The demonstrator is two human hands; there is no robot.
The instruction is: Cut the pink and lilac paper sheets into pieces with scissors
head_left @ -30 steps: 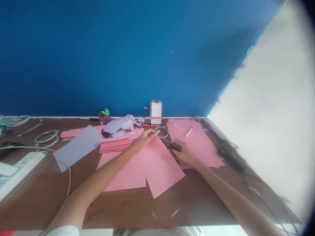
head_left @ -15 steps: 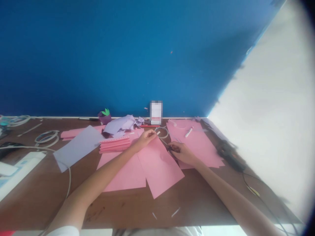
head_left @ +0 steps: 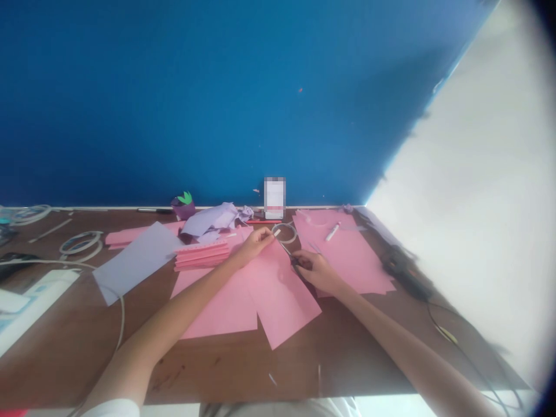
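My left hand (head_left: 259, 240) pinches the top end of a pink paper sheet (head_left: 284, 301), which slants down toward the table's front. A small white piece (head_left: 277, 233) shows at its fingertips. In my right hand (head_left: 316, 271) is a pair of scissors (head_left: 284, 249), dark at the handles, with the blades pointing up-left at the sheet's upper right edge. Whether the blades are parted is too small to tell. Another pink sheet (head_left: 217, 315) lies flat under my left forearm, beside a stack of folded pink paper (head_left: 202, 256).
More pink sheets (head_left: 360, 266) lie at the right with a white marker (head_left: 333, 231) on them. Crumpled lilac paper (head_left: 212, 221), a purple cup (head_left: 183, 207) and a propped phone (head_left: 275, 198) stand near the wall. A power strip (head_left: 39, 304) and cables sit at the left.
My right hand has moved slightly left with the scissors, closer to my left hand. The held sheet's lower right corner has shifted a little left. A thin sliver near the front edge looks turned.
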